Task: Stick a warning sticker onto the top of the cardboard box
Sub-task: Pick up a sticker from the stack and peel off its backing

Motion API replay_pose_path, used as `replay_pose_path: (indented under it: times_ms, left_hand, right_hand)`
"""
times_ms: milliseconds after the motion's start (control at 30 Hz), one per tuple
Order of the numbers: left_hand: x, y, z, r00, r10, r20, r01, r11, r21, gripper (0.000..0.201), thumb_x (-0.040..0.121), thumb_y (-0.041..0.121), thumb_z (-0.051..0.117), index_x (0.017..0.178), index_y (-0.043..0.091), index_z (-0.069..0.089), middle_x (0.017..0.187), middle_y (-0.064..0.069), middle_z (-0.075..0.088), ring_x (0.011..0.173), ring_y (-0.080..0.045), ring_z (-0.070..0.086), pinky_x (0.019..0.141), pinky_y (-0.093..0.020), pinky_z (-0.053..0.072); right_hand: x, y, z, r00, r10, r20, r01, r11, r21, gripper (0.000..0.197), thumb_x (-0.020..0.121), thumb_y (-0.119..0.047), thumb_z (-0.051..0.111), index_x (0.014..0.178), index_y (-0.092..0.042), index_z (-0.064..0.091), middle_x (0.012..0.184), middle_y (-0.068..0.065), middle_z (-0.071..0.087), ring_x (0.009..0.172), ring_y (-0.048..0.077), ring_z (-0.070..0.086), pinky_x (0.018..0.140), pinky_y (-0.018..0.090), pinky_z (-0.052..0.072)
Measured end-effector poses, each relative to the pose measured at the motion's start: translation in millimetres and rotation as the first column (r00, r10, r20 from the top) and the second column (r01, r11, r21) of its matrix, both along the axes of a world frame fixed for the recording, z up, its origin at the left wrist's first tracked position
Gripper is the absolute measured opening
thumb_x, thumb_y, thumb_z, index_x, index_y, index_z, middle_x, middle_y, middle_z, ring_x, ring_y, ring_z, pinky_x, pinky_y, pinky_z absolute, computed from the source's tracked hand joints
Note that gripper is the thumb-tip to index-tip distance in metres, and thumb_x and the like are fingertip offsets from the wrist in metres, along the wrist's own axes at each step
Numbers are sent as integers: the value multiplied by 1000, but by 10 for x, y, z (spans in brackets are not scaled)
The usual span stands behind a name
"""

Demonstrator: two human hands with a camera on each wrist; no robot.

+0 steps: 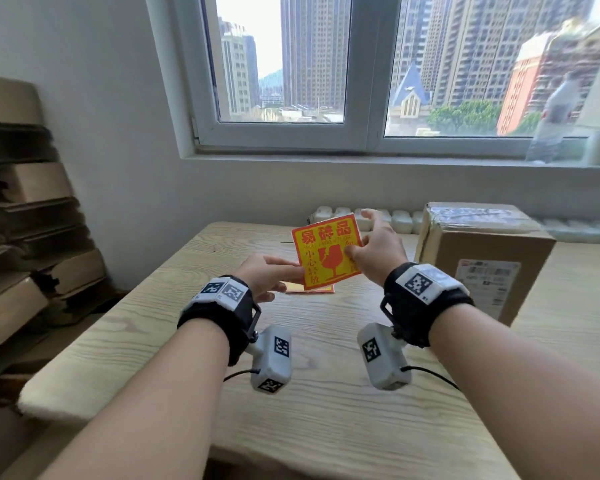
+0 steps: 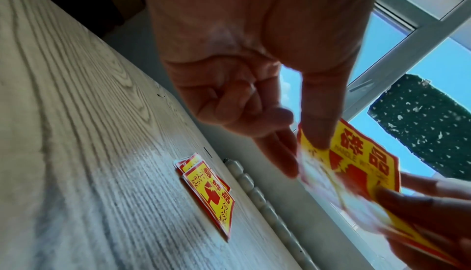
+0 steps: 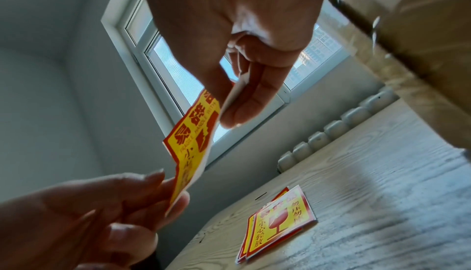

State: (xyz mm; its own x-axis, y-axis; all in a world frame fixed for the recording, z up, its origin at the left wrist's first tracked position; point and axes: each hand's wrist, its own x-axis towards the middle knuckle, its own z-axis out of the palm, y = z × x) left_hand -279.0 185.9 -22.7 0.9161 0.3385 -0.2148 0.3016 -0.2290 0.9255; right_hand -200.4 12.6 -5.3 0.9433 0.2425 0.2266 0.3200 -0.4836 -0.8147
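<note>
Warning sticker (image 1: 326, 251) hangs above the desk (image 1: 153, 323), pinched at its lower corner by your left hand (image 1: 267, 275) and its right edge by your right hand (image 1: 378, 247), backing seemingly unpeeled; peel next, then carry it rightward to the cardboard box (image 1: 482, 251).

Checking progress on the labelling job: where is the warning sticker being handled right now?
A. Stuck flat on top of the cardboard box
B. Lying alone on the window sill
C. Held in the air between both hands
C: the left hand and right hand each pinch an edge of the warning sticker above the table, left of the cardboard box.
</note>
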Motion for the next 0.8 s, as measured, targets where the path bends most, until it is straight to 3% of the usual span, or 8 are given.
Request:
replay_pose_path:
  times_ms: [33,133,167,267,433,533,633,800]
  left_hand:
    - [-68,-27,22,999,-32,-15,32,999,-5,7,77,18,75,84,17,73,76,2,71,57,-9,46,54,-21,33]
    - [-211,-129,97,998,-57,-2,57,998,-9,12,74,9,77,83,17,76,73,1,66,56,-8,47,55,-20,34]
    - [-252,-166,122,998,-57,8,57,998,-13,13,74,8,77,83,17,76,73,1,65,57,-8,47,55,-20,35]
    - [-328,-259,172,997,-76,26,77,997,-21,17,72,5,77,85,17,77,80,-3,64,58,-9,47,57,-21,34]
    - [-362,-369,243,994,-101,29,101,995,-10,21,67,8,82,87,15,77,88,-6,65,56,-9,48,54,-20,33]
    - [-363,-422,260,994,-104,36,104,994,-15,18,66,8,83,81,15,76,83,-6,65,52,-7,48,53,-20,34]
    - [-356,-455,261,993,-110,51,112,993,-39,14,68,7,81,78,14,75,74,-2,68,49,-6,47,52,-20,33]
    - [-350,-494,267,990,-129,57,133,989,-60,13,73,14,78,86,11,76,64,5,74,49,-4,45,51,-18,33]
  right_hand:
    - [-42,-37,21,1000,-17,23,17,1000,10,65,85,-7,62,142,-18,33,108,13,65,93,24,66,64,27,53]
    - [-130,-147,67,997,-48,54,47,999,9,63,85,-9,63,141,-17,34,109,15,67,92,25,67,52,18,43]
    - [-175,-187,85,998,-43,51,42,999,15,62,86,-9,63,141,-17,34,107,15,68,90,25,68,53,19,46]
    - [-273,-299,136,998,-49,32,46,997,62,64,86,-8,63,142,-16,33,99,13,66,89,25,69,74,37,59]
    - [-321,-437,175,993,-91,80,85,993,83,63,84,-11,66,139,-16,37,112,12,64,107,28,63,94,42,52]
    - [-344,-503,186,994,-91,62,84,991,101,61,86,-10,64,140,-16,36,119,13,63,102,26,66,75,27,55]
    - [-361,-554,186,995,-85,60,78,991,108,61,87,-10,64,140,-17,36,119,14,65,99,24,67,60,16,48]
    - [-363,-597,148,996,-87,36,82,989,126,61,86,-9,64,139,-18,36,117,14,66,97,24,69,75,29,58]
